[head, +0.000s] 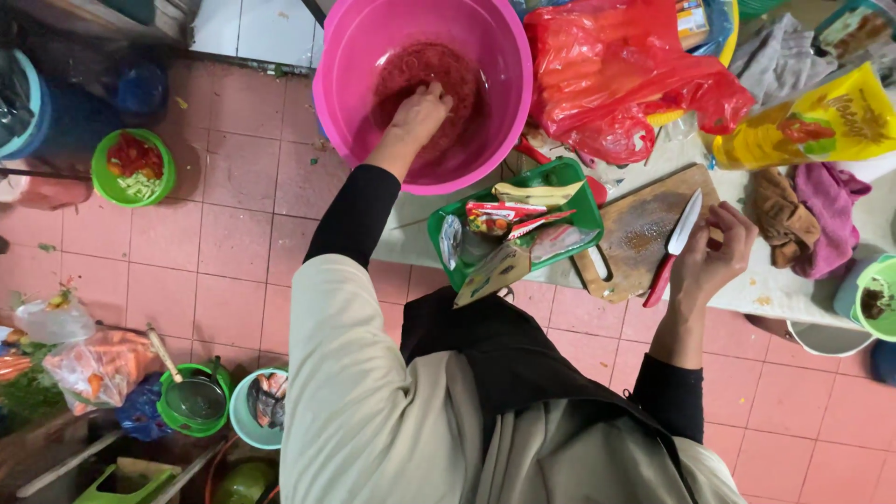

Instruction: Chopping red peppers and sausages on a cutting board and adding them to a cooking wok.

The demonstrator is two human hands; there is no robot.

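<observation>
Here, at the far left, a small green bowl (133, 168) of chopped red and green vegetables sits on the pink tiled floor (224, 233). Below it lie a clear bag of carrots (93, 369), a green strainer (194, 399) and a pale teal bowl (259, 409).

Moving right, your left hand (417, 115) reaches down into the big pink basin (422, 89). Its fingers are buried in the red mash (425, 75) at the bottom, so you cannot tell whether they are curled or spread. Your black sleeve (355, 215) runs up to the basin's rim.

Just beside the basin on the pale table (775, 289) stands a green tray (523, 224) holding small sachets and packets. A red plastic bag (625, 75) lies behind it, touching the basin's right side.

Next comes the wooden cutting board (639, 233), tilted, with one corner over the table edge. Your right hand (714, 257) rests at the board's right edge, closed around a knife (674, 245) with a white blade and red handle. The blade points up across the board and the handle hangs below your palm.

Further right lie a yellow packet (821, 121), a brown cloth (782, 215) and a magenta cloth (831, 215) touching each other, then a green bowl (877, 299) at the frame edge.
</observation>
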